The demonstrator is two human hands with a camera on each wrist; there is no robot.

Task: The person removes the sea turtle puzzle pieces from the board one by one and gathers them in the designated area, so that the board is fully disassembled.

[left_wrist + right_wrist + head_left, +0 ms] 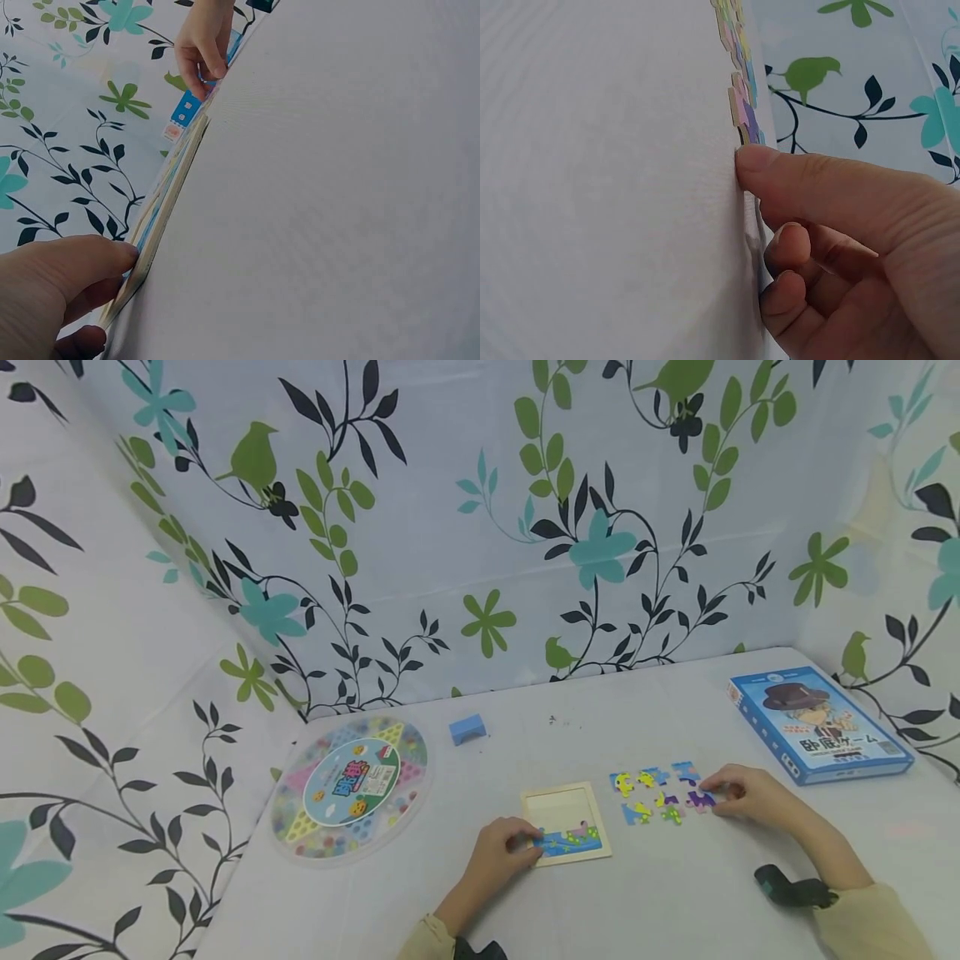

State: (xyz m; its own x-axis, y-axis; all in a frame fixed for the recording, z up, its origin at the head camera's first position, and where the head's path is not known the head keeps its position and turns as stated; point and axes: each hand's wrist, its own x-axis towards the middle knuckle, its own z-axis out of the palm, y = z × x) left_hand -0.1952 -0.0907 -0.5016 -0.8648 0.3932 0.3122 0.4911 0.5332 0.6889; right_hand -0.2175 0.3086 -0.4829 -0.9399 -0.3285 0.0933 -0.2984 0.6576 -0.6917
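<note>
A square wooden puzzle tray (pixel 557 798) lies on the table, its lower part filled with blue, green and pink picture pieces. My left hand (pixel 498 853) grips the tray's lower left corner; the left wrist view shows the thumb (pixel 112 256) on its rim and fingers at its side. Right of the tray, several loose jigsaw pieces (pixel 643 813) lie face up in rough rows. At their right end my right hand (pixel 753 797) pinches a purple puzzle piece (pixel 701 800) between thumb and forefinger. In the right wrist view the thumb (pixel 759 159) covers part of that piece.
A round clear game box (pixel 350 781) lies on the left. Behind the tray sits a small blue block (pixel 467 729), with tiny dark specks near it. A blue boxed game (pixel 821 722) lies at the back right. Patterned cloth (pixel 487 527) hangs behind the white table.
</note>
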